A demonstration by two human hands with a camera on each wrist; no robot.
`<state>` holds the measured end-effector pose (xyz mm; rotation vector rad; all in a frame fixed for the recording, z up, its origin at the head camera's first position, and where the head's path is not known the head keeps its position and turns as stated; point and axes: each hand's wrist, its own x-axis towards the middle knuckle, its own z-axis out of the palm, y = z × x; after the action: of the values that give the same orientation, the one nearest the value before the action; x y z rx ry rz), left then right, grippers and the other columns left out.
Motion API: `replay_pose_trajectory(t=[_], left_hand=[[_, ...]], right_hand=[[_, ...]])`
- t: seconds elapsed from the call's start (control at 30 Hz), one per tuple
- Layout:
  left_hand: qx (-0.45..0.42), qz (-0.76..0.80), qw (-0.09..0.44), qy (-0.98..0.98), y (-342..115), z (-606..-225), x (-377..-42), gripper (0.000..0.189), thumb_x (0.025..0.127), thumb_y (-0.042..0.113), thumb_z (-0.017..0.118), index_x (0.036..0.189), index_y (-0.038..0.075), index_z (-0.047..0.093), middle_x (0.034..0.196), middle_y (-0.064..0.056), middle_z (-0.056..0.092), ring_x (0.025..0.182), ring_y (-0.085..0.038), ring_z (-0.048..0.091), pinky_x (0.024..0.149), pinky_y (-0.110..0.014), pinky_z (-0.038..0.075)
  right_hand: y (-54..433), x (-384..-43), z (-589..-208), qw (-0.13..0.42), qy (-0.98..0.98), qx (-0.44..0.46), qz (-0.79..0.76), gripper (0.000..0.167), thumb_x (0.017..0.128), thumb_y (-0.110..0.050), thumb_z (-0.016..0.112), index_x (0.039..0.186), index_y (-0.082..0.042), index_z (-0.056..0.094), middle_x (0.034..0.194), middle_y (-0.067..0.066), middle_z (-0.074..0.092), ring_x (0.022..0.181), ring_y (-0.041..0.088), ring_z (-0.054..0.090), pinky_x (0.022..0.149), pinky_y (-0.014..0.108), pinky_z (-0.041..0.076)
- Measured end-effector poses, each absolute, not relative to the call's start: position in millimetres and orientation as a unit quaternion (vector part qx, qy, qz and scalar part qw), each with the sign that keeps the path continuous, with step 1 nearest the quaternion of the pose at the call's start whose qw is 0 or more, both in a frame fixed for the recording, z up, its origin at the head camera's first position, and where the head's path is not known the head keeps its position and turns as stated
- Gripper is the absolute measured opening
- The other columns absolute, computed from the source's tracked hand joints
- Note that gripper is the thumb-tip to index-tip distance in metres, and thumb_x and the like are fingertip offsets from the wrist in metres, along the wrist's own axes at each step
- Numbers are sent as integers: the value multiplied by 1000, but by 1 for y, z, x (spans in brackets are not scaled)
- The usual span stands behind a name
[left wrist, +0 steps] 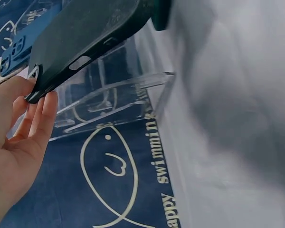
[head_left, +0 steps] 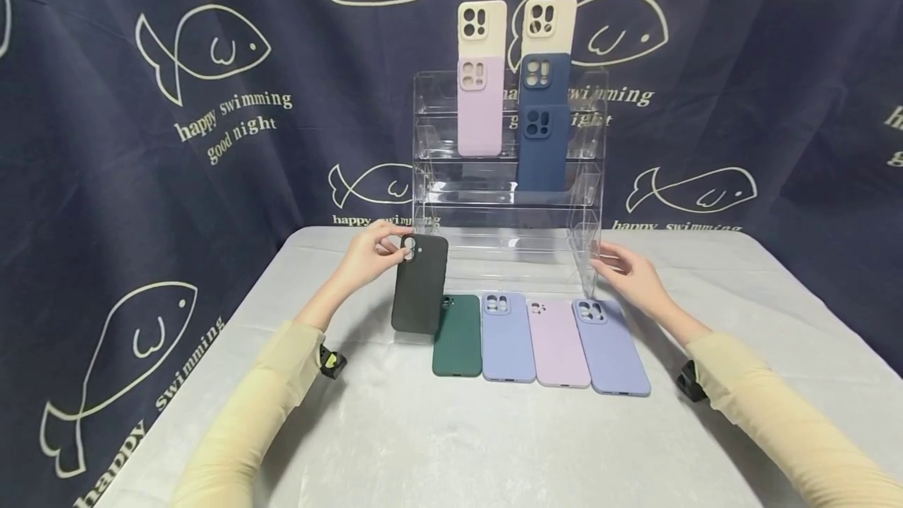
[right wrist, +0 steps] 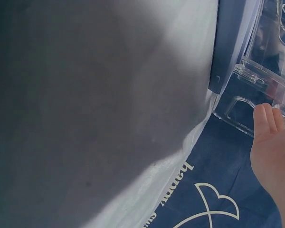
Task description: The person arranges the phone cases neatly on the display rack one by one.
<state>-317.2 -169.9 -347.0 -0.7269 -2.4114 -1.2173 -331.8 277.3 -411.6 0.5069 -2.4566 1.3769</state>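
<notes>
In the head view my left hand pinches a black phone case by its upper corner at the camera cut-out. The case is upright and slightly tilted at the front left of a clear tiered display stand. The left wrist view shows the thumb and fingers of my left hand on that corner of the black case. My right hand touches the stand's right side; in the right wrist view the fingers of this hand look fairly straight against the clear plastic.
Phone cases lie in a row before the stand: green, periwinkle, lilac and another periwinkle one. On the upper tiers stand cream, lilac and dark blue cases. A fish-print curtain hangs behind the table.
</notes>
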Motion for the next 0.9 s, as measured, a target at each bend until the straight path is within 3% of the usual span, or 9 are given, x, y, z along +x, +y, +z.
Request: replay_pose_trajectory(t=[0.17,0.37,0.53,0.7,0.9], left_hand=[[-252,-418,215,-846,-161,-332,-324,32,80,-1,69,112,1,67,104,-15,62,72,-21,63,76,-25,59],[-242,-403,263,-842,-153,-314,-331,33,80,2,71,112,2,67,105,-16,63,70,-19,63,65,-15,55],[-234,-408,288,-834,-147,-299,-340,34,81,3,70,114,2,67,106,-18,63,71,-22,65,57,-8,47],[-217,-407,315,-830,-140,-282,-350,33,81,4,70,114,2,67,107,-16,63,74,-25,67,59,-11,49],[-203,-406,343,-822,-130,-257,-360,32,82,4,69,114,3,66,106,-14,63,76,-25,68,65,-23,58]], right_hand=[[279,-331,-412,138,-847,176,482,52,92,-24,61,132,6,46,124,30,55,95,-7,60,79,1,46],[277,-328,-408,133,-849,177,480,50,92,-17,60,133,8,44,125,32,53,90,-19,52,78,-1,44],[266,-314,-392,137,-851,179,474,46,92,-10,59,129,13,45,122,35,53,86,-19,51,76,-3,43],[261,-308,-386,136,-849,180,478,45,90,-5,59,128,15,45,122,37,52,86,-20,50,76,-3,43],[274,-325,-405,131,-851,174,478,50,92,-18,60,132,9,45,125,31,54,91,-15,55,79,-1,44]])
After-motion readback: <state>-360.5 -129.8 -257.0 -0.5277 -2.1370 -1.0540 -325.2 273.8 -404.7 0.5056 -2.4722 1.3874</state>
